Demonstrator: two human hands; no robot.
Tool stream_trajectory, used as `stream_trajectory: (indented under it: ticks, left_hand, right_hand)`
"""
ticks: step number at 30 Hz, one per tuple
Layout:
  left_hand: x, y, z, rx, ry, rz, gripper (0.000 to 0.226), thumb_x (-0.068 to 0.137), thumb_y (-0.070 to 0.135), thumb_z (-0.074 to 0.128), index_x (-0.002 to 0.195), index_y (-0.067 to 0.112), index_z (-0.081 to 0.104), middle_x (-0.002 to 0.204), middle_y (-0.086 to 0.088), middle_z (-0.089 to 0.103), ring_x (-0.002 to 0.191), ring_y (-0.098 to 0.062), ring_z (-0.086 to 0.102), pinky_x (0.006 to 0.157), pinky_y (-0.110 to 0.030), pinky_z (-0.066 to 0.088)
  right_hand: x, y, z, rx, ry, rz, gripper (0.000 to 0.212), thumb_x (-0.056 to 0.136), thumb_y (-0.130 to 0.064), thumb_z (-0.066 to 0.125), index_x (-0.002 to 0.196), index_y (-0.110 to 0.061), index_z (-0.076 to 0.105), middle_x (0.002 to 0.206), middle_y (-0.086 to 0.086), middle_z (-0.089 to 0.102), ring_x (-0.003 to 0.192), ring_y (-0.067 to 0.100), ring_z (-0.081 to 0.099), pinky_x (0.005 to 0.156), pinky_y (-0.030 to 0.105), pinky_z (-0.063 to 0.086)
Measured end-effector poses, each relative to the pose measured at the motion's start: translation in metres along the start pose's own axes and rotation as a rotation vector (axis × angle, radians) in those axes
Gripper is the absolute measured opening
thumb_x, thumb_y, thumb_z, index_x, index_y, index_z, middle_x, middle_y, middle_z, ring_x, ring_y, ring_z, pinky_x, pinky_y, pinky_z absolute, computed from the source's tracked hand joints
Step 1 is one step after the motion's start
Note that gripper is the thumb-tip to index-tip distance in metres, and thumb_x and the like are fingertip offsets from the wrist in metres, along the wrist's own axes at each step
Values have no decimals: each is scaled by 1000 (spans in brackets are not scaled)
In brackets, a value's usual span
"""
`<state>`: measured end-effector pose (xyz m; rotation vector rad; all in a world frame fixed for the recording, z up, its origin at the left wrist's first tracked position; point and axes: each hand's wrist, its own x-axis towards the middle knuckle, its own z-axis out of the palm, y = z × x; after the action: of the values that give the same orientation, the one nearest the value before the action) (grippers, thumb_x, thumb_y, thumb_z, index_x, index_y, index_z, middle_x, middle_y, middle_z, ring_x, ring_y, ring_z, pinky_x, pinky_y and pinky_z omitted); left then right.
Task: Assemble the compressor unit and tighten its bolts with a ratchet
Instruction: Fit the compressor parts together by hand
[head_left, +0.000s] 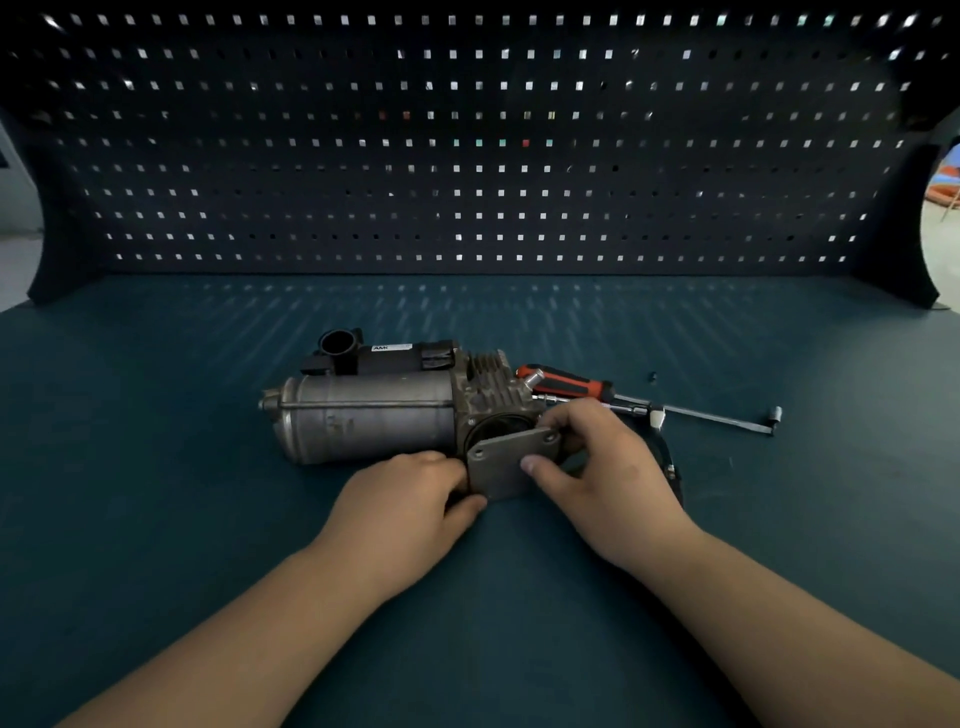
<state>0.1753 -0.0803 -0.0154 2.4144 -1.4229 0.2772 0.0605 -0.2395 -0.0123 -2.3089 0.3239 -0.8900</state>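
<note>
The cover plate (511, 467) is pinched by its edges, left hand (410, 499) at the lower corner and right hand (602, 457) along the right side. It's held tilted just in front of the round opening (496, 425) on the compressor (363, 415). The corner holes should probably be lined up first, and the plate seated flat before the ratchet (569, 383) behind is picked up.

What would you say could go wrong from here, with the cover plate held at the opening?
1. The cover plate, pinched by the left hand and right hand, sits tilted against the round opening of the compressor. It may seat skewed, with its holes misaligned.
2. The ratchet lies behind the right hand. Reaching for it means letting go of the plate, which shows no bolts and might slip.
</note>
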Motion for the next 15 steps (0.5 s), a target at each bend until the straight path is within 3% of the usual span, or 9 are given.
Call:
stream_trajectory:
  ticks: [6,11,15]
  left_hand:
    - [7,-5,-2,-109,136,-178,30,84,56,59,70,29,59,59,14,47,62,-9,51,53,-28,40]
    - [12,0,1,-145,206,-211,29,84,51,64,72,25,66,56,16,44,60,-12,50,52,-28,41]
    - [12,0,1,-183,251,-225,28,82,50,66,70,24,64,59,17,43,58,-6,46,51,-27,39]
  right_hand:
    - [7,3,9,3,119,41,42,74,-22,78,80,-38,40,95,-19,43,82,9,56,73,22,44]
    - [12,8,7,-29,84,137,44,75,-31,78,82,-39,35,95,-20,43,77,4,54,64,10,38]
    - [12,10,7,4,30,166,38,78,-32,76,87,-40,40,90,-15,53,77,4,54,68,18,41]
